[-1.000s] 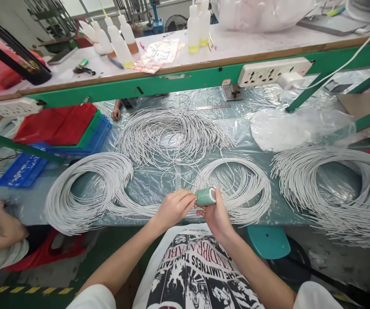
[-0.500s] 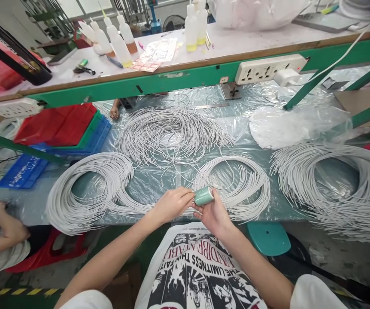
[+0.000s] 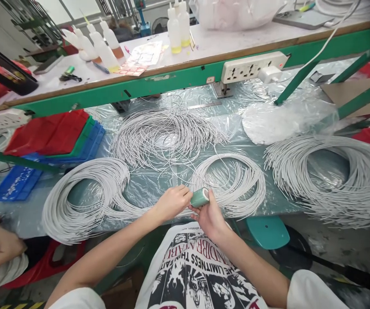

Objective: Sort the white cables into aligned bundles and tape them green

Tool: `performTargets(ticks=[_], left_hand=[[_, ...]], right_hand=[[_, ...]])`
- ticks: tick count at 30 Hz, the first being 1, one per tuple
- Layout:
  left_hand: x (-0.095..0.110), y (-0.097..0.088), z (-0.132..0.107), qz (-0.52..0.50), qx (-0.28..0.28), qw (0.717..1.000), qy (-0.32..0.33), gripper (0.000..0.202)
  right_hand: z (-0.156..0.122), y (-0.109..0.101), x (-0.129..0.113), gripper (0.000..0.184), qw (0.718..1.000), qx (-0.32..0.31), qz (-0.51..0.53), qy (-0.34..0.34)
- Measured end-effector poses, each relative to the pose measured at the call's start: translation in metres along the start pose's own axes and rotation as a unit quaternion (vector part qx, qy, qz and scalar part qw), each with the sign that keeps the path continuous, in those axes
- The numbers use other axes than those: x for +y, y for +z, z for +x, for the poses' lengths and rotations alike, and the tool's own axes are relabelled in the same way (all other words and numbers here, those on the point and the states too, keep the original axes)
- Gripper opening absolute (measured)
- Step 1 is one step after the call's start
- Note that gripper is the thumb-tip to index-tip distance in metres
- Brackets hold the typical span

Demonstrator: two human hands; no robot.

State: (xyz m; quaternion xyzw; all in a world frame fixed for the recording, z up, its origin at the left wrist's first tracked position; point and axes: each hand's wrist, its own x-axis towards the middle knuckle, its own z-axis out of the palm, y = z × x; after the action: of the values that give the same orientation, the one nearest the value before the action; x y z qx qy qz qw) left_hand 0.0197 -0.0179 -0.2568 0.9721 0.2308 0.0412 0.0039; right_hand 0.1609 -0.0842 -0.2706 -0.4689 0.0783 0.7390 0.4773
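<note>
My right hand (image 3: 209, 216) is closed around a small green roll of tape (image 3: 200, 197), held just above the near edge of the bench. My left hand (image 3: 172, 202) is curled, its fingertips pinching at the left end of that roll. Right behind my hands lies a ring-shaped coil of thin white cables (image 3: 233, 184). More white cable coils lie to the left (image 3: 85, 195), further back in the middle (image 3: 165, 135), and to the right (image 3: 326, 176).
Clear plastic sheeting (image 3: 146, 184) covers the bench. Stacked red, green and blue trays (image 3: 56, 137) sit at the left. A green-edged shelf (image 3: 172, 79) carries squeeze bottles (image 3: 107, 43), a power strip (image 3: 252, 66) and papers. Another person's arm (image 3: 1, 244) shows at lower left. A teal stool (image 3: 267, 231) stands right.
My hands stay together on the green roll; the view has drifted slightly, shifting everything a little left. The other person's hand at the back of the bench is out of sight now.
</note>
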Motion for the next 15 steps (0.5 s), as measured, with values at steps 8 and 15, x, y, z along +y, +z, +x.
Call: performTargets(ticks=[8,15], left_hand=[[-0.008,-0.013,0.000,-0.155,0.065,0.983,-0.075,0.017],[-0.005,-0.031,-0.004,-0.276,0.123,0.951,-0.070,0.020]], right_hand=[[-0.005,-0.001,-0.015,0.055,0.996,-0.057,0.052,0.044],[-0.008,-0.004,-0.024,0.053,0.989,-0.134,0.052,0.027]])
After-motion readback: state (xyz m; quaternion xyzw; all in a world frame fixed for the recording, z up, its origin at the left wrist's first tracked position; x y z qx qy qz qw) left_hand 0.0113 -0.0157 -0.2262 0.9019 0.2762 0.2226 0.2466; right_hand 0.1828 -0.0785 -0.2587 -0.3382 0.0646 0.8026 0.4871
